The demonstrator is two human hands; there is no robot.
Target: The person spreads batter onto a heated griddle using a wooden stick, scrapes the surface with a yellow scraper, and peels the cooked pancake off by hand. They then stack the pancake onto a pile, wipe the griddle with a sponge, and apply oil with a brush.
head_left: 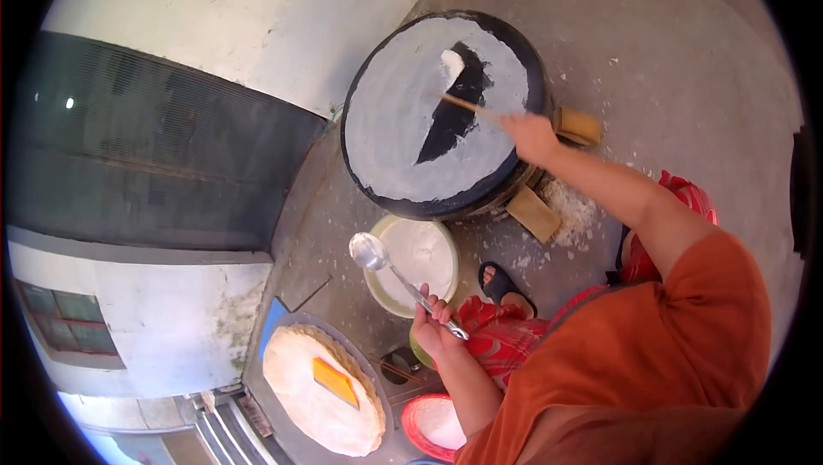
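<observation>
My right hand (530, 136) holds a thin wooden spreader (461, 103) over a round black griddle (446, 114). White batter covers most of the griddle, and a dark wedge near the middle is bare. A lump of batter (451, 63) sits at the spreader's far end. My left hand (433, 324) grips the handle of a metal ladle (370, 252), whose bowl hangs over the rim of a pale bowl of white batter (416, 259).
A stack of thin round crepes (321, 392) with an orange scraper (334, 381) on top lies on a tray at the lower left. A red dish (433, 424) sits near my knee. Wooden blocks (576, 125) prop the griddle. A white wall and dark screen rise on the left.
</observation>
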